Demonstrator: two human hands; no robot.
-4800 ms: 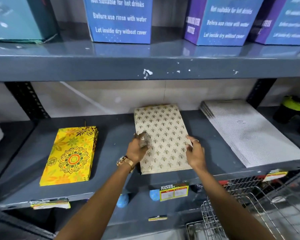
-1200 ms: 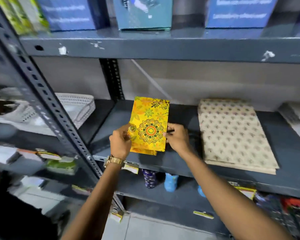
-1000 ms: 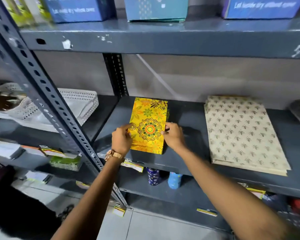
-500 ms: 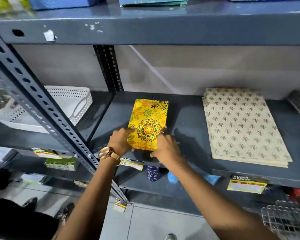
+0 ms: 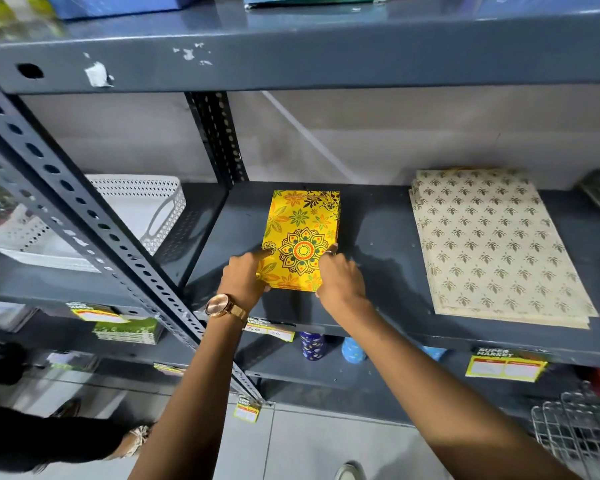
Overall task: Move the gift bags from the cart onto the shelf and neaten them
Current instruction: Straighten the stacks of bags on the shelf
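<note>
Bags (image 5: 300,239), yellow, gripped at both sides by left hand (image 5: 245,277) and right hand (image 5: 340,277); uneven pressure could skew them on shelf (image 5: 378,271).

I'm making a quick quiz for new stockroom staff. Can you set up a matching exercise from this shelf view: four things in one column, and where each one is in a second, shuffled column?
Things:
1. yellow gift bags
2. beige gift bags
3. white basket
4. blue bottle

Places:
A. shelf below, under the hands
B. between the left hand and right hand
C. next bay to the left, beyond the upright
D. right part of the same shelf, lying flat

Pairs: 1-B, 2-D, 3-C, 4-A
</note>
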